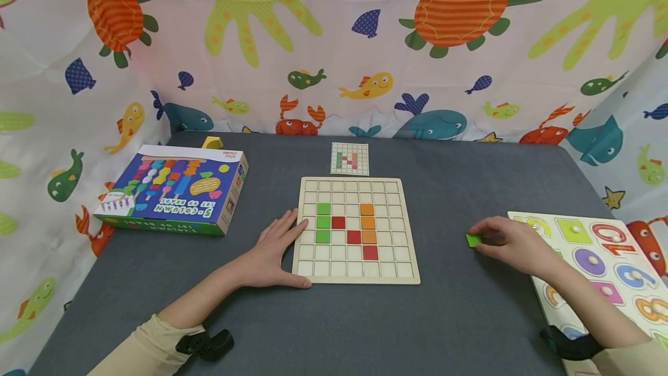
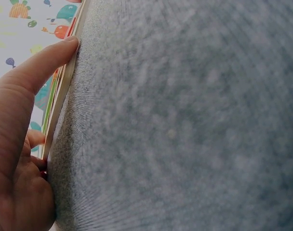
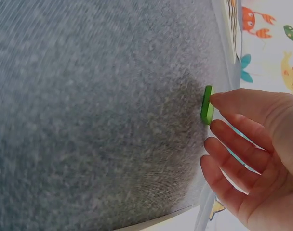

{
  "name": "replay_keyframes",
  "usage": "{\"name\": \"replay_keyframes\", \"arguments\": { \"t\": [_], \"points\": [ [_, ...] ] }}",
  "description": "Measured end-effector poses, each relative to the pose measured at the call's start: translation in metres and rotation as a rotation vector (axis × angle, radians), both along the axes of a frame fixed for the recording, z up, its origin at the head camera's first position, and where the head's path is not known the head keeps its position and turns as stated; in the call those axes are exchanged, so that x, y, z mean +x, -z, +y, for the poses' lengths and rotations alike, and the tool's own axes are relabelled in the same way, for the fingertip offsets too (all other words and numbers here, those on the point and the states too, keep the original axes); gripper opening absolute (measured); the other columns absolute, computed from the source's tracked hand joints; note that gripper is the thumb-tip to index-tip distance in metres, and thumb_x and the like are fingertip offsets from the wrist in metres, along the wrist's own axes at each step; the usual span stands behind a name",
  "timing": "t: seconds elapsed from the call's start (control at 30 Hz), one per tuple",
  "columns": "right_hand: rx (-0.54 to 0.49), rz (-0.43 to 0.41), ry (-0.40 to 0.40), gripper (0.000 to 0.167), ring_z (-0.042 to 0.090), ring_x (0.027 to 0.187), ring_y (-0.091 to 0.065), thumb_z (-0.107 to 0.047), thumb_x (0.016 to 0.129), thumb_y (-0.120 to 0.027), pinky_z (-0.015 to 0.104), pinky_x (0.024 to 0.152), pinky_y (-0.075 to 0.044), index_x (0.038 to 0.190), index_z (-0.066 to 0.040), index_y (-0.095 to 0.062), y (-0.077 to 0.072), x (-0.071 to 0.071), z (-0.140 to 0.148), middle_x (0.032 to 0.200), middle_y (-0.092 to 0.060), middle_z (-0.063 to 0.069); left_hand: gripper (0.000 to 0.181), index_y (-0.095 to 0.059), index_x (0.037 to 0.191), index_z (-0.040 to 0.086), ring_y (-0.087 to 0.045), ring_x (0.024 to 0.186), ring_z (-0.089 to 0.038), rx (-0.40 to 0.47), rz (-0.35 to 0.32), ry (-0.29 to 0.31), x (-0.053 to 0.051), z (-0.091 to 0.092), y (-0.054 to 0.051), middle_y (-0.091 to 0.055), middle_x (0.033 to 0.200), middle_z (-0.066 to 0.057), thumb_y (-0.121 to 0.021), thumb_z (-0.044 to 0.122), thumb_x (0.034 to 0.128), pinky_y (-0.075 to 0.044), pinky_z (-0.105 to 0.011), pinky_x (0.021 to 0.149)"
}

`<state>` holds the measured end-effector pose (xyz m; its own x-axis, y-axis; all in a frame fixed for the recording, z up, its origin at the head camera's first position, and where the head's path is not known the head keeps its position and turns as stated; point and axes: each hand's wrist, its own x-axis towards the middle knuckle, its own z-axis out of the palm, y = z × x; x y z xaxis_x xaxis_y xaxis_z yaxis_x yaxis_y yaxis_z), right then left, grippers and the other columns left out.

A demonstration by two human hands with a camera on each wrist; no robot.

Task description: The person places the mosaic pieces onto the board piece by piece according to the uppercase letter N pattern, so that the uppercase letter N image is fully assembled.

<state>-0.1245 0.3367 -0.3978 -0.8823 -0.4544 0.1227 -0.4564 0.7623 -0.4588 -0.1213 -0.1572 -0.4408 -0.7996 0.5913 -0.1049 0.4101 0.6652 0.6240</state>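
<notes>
A wooden grid board [image 1: 357, 182] lies mid-table, with 3 green tiles [image 1: 323, 223], 3 orange tiles [image 1: 367, 223] and 3 red tiles [image 1: 354, 237] in its squares. Along its left edge rests my left hand [image 1: 271, 254], fingers spread and thumb at the near left corner; the left wrist view shows the thumb against the board's side. To the right of the board, my right hand [image 1: 514, 242] pinches a small light-green tile [image 1: 473, 241] between thumb and fingertips. The right wrist view shows that tile [image 3: 207, 106] just above or at the grey table surface.
A small printed pattern card [image 1: 349, 159] lies behind the board. On the left stands a colourful game box [image 1: 172, 190], with a yellow block [image 1: 212, 143] behind it. A number puzzle board [image 1: 590, 245] lies under the right forearm. Patterned cloth [image 1: 334, 45] surrounds the table.
</notes>
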Motion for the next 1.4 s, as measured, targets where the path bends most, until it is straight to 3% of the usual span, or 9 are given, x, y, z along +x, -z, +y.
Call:
{"name": "replay_keyframes", "arguments": {
  "t": [0.2, 0.4, 0.73, 1.07, 1.4],
  "points": [
    [0.021, -0.041, 0.031, 0.029, 0.017, 0.085, -0.062, -0.006, 0.079, -0.080, 0.027, 0.071, -0.054, 0.106, -0.009, -0.070, 0.000, -0.001, 0.003, 0.098, -0.068, 0.000, 0.117, -0.016, 0.157, 0.013, 0.007, 0.149, -0.025, 0.003, -0.001, 0.001, 0.000, 0.000, -0.001, 0.002, 0.164, -0.009, -0.075, 0.065, 0.0713, -0.002, -0.059, 0.113],
    [0.051, -0.017, 0.047, 0.029, 0.015, 0.084, -0.059, -0.012, 0.079, -0.082, 0.028, 0.070, -0.052, 0.105, -0.010, -0.070, 0.002, -0.004, -0.001, 0.096, -0.067, -0.003, 0.115, -0.018, 0.157, 0.011, 0.005, 0.149, -0.027, 0.025, 0.006, 0.008, 0.001, 0.000, -0.003, 0.001, 0.163, -0.011, -0.077, 0.061, 0.0722, -0.002, -0.059, 0.113],
    [0.020, -0.061, 0.041, 0.028, 0.015, 0.086, -0.063, -0.018, 0.082, -0.080, 0.034, 0.075, -0.054, 0.107, -0.012, -0.070, -0.007, -0.015, -0.035, 0.098, -0.069, -0.004, 0.115, -0.018, 0.157, 0.012, 0.006, 0.149, -0.026, 0.017, -0.001, 0.000, 0.002, 0.000, -0.003, 0.001, 0.163, -0.010, -0.077, 0.062, 0.0722, -0.002, -0.059, 0.113],
    [-0.081, -0.153, -0.029, 0.028, 0.015, 0.087, -0.062, -0.019, 0.084, -0.079, 0.037, 0.078, -0.055, 0.109, -0.012, -0.069, -0.010, -0.028, -0.093, 0.098, -0.068, -0.004, 0.115, -0.018, 0.157, 0.012, 0.006, 0.149, -0.026, 0.022, 0.000, 0.002, 0.002, 0.000, -0.003, 0.001, 0.163, -0.011, -0.077, 0.062, 0.0723, -0.002, -0.059, 0.113],
    [-0.181, -0.189, -0.213, 0.021, 0.016, 0.085, -0.061, -0.019, 0.082, -0.080, 0.033, 0.076, -0.054, 0.099, -0.013, -0.068, -0.007, -0.031, -0.165, 0.094, -0.067, -0.006, 0.114, -0.018, 0.157, 0.011, 0.006, 0.149, -0.027, 0.031, 0.006, 0.009, 0.001, -0.001, -0.001, 0.001, 0.163, -0.011, -0.076, 0.061, 0.0730, -0.002, -0.060, 0.113]
  ]
}}
